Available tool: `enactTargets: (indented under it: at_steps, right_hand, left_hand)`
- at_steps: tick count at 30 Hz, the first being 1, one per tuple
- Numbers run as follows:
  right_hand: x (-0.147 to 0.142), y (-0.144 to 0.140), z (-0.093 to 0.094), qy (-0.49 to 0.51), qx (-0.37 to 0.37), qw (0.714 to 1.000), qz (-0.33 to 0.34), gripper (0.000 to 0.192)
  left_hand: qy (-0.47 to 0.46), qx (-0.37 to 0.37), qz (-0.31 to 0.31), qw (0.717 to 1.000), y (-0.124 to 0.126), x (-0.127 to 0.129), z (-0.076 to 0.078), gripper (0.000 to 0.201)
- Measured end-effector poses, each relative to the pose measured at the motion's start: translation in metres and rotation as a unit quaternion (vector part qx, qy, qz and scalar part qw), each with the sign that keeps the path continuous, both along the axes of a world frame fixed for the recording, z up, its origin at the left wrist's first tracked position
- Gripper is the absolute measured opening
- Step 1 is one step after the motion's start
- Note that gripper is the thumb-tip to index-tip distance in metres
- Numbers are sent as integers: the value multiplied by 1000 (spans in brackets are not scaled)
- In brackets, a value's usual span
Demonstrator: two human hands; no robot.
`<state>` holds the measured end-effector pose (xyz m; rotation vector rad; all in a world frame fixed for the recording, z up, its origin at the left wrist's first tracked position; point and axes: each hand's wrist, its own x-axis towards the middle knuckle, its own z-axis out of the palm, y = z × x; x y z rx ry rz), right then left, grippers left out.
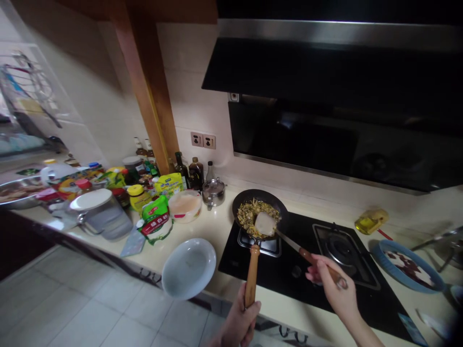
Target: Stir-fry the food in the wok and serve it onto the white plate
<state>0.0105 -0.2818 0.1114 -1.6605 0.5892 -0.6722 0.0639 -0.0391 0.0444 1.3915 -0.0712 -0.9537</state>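
Ctr (224, 226), bowl (188, 270) nr edge, pan (283, 206) w/ spatula (305, 254)

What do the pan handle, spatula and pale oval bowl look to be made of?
Pan handle: apparently smooth wood, from its warm brown tone.
Spatula: probably metal blade, given its pale sheen; brown grip, likely wood.
Bowl: glossy, perhaps glazed ceramic, judging by its shiny rim; plastic is possible.

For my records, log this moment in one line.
left hand: grips pan handle | right hand: holds spatula | spatula: in pan, on food
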Motion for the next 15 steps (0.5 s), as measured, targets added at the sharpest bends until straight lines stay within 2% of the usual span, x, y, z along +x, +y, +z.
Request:
enactTargets:
  at_steps: [3, 5, 9, 12, 15]
  right_hand:
    - [24, 19, -16, -23, -9, 999, 47, 42]
    - [48, 23, -30, -46, -38, 997, 50, 41]
    - [79, 3, -45, -60, -108, 992, 10, 39]
    - [73, -15, -43, -50, -143, 988, 5, 40]
    - [49, -21, -33, -27, -134, 990, 20, 41]
  left_hand:
    - [-3, 5, 4, 1000, -1, 0, -2, 74]
    - [-11, 5, 6, 1000, 0, 0, -2, 74]
    - [-2, 6, -1, 1000, 2, 0, 2, 70]
    - [2, 3, 4, 1000, 4, 0, 3, 65]
    - [4, 14, 8, 1000, 5, 0, 2, 69]
